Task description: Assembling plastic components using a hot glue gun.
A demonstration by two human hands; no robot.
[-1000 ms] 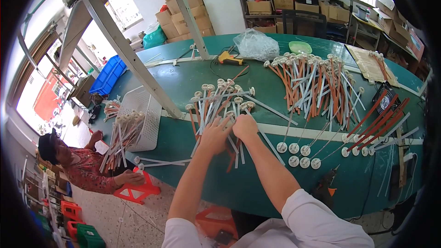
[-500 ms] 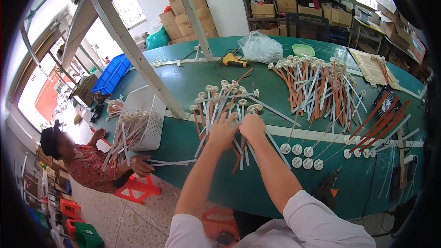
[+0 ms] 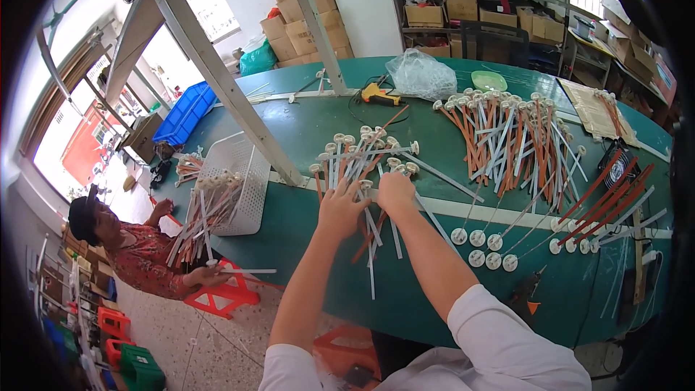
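**Both hands on the near bundle of disc-tipped strips, green table**

I see three heaps of strips from the head view: the near bundle [image 3: 362,166] of white and orange strips with round white discs at their far ends, fanned at mid-table; a larger far pile [image 3: 510,137] of the same kind to the right; and a group of red-orange rods [image 3: 612,199] near the right rim. I count about nine loose white discs [image 3: 481,242] in two short rows right of my right forearm. One white mesh basket [image 3: 235,181] stands at the table's left edge, with more strips leaning out of it.

My left hand [image 3: 342,210] lies on the near ends of the bundle, fingers [image 3: 334,190] spread and flat on the strips. My right hand [image 3: 394,192] is curled over the strips just beside it; I cannot tell how tightly it grips them. The two hands are nearly touching.

The green table [image 3: 304,235] is bare between the basket and my left arm, and its near curved edge runs under both forearms. A slanted white post [image 3: 232,94] crosses the table just left of the bundle. Another person [image 3: 123,246] sits low beyond the left edge, a hand on strips there.
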